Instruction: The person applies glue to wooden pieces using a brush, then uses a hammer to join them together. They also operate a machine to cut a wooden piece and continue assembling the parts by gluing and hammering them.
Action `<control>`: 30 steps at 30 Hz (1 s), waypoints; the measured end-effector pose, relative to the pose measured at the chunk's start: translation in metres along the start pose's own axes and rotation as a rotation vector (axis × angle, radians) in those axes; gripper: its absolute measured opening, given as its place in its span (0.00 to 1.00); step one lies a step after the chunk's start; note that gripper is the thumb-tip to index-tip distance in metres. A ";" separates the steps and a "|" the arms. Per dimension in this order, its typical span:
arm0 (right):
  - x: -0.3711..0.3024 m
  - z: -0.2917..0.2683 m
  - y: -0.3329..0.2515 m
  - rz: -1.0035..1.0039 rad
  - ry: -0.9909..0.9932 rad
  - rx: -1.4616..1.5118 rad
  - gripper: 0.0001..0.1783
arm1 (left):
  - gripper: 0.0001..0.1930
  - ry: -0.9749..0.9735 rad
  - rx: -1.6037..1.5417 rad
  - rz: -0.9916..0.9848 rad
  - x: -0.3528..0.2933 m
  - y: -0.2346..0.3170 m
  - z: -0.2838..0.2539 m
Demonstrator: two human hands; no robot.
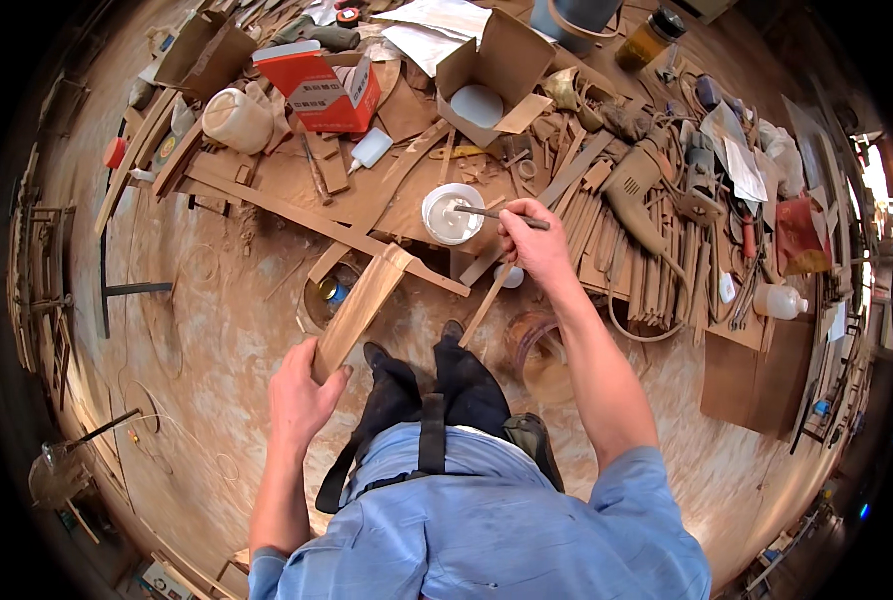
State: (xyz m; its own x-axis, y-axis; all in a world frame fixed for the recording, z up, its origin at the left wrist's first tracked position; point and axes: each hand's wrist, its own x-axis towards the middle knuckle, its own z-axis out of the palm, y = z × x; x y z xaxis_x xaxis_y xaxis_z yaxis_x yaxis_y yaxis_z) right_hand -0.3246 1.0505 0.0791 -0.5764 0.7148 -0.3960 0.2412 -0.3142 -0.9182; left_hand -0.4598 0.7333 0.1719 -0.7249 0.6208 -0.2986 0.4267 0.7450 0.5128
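My left hand [305,393] is closed round the near end of a flat wooden board [365,310], whose far end rests against the bench's front edge. In my right hand [535,236] I grip a thin dark stick [494,213]; whether it has bristles I cannot tell. The stick's tip reaches into a small round white tub [429,217], where a pale, creamy substance coats the inside. The tub stands near the front of the cluttered bench. Just below my right hand are a small white lid-like disc [510,276] and a narrow wooden strip [485,306].
A power drill [635,185] lies on the right among many wood strips. Behind the tub are an open cardboard box [482,95], a red-and-white box [322,95], a white squeeze bottle [371,149] and a jug [235,122]. A round container [544,365] stands by my feet.
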 end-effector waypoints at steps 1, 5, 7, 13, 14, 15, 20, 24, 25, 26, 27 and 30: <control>0.001 0.000 0.002 0.011 -0.001 0.048 0.12 | 0.24 0.022 0.002 0.002 0.001 0.003 0.000; 0.008 0.001 0.009 0.134 0.046 0.296 0.15 | 0.24 0.091 0.014 0.051 0.008 0.011 -0.001; 0.012 0.001 0.010 0.174 0.079 0.307 0.18 | 0.24 0.096 0.021 0.064 0.011 0.015 -0.003; 0.019 -0.004 0.022 0.183 0.106 0.358 0.19 | 0.24 0.138 0.068 0.112 0.012 0.019 -0.004; 0.017 -0.006 0.020 0.244 0.045 0.390 0.18 | 0.24 0.146 0.079 0.126 0.012 0.019 -0.004; 0.016 -0.008 0.016 0.264 0.059 0.440 0.18 | 0.24 0.166 0.095 0.143 0.012 0.020 -0.003; -0.008 -0.018 -0.013 0.165 0.087 0.629 0.16 | 0.24 0.251 0.198 0.225 0.017 0.020 0.005; -0.039 -0.022 -0.036 -0.039 0.022 0.644 0.15 | 0.24 0.271 0.214 0.253 0.022 0.026 0.010; -0.045 -0.020 -0.039 -0.085 0.011 0.623 0.15 | 0.24 0.270 0.212 0.268 0.024 0.028 0.010; -0.049 -0.018 -0.040 -0.087 0.020 0.636 0.15 | 0.24 0.270 0.210 0.283 0.025 0.030 0.011; -0.051 -0.017 -0.040 -0.096 0.013 0.631 0.15 | 0.24 0.270 0.210 0.297 0.026 0.031 0.012; -0.054 -0.018 -0.040 -0.120 -0.012 0.626 0.14 | 0.24 0.267 0.211 0.327 0.028 0.032 0.014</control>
State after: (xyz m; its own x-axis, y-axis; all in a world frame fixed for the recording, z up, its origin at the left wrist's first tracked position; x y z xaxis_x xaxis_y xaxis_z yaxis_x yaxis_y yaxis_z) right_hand -0.2888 1.0356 0.1367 -0.5804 0.7618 -0.2876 -0.3254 -0.5407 -0.7757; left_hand -0.4591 0.7780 0.1681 -0.6363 0.7670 0.0829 0.7363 0.5717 0.3620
